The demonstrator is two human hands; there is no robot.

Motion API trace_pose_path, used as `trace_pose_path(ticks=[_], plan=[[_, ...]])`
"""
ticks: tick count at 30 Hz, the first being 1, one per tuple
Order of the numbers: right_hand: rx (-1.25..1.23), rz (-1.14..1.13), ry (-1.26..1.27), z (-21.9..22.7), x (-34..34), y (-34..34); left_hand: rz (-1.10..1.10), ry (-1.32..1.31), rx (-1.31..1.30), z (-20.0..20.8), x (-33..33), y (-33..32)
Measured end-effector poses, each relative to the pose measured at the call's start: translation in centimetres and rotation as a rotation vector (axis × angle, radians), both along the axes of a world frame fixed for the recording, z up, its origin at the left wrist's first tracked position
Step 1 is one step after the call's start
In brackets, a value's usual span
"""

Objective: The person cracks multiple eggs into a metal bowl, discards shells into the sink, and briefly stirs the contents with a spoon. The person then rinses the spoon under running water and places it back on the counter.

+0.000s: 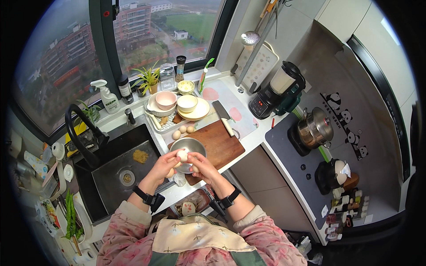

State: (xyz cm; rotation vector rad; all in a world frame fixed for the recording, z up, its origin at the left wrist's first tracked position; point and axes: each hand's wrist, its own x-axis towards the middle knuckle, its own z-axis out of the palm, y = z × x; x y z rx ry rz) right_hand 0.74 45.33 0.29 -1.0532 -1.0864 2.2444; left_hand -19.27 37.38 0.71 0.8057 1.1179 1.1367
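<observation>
At the centre of the frame, we noted a pale egg [182, 155] held over the lower part of a steel bowl [194, 142]. We saw the left hand [163, 167] and the right hand [205, 168] pinching it from opposite sides with their fingertips; we judged this two-sided grip to steady a smooth, rounded part. We could not tell whether shell remained on it. We took the position above the bowl as a means of catching anything that dropped. The bowl stood at the left end of a wooden board [222, 150]. Just above it in the frame, we counted three eggs [183, 129] grouped together, probably for easy reach. We observed a cleaver [220, 109] across the board's upper edge, presumably parked clear of both hands.
</observation>
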Motion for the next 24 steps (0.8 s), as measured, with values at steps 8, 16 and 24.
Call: trace_pose_path(ticks=[8,16,24], plan=[[0.42,-0.061,-0.16,-0.2,-0.4,0.2,0.057,0.339,0.079,0.1,0.1,0.0],[1.061,-0.123,-0.435,0.8,-1.4,-0.3,0.229,0.934,0.326,0.6,1.0,0.7],[1.144,-0.134,-0.455,0.9,-1.8,0.3,0.289,1.193,0.395,2.0,2.4,1.0]])
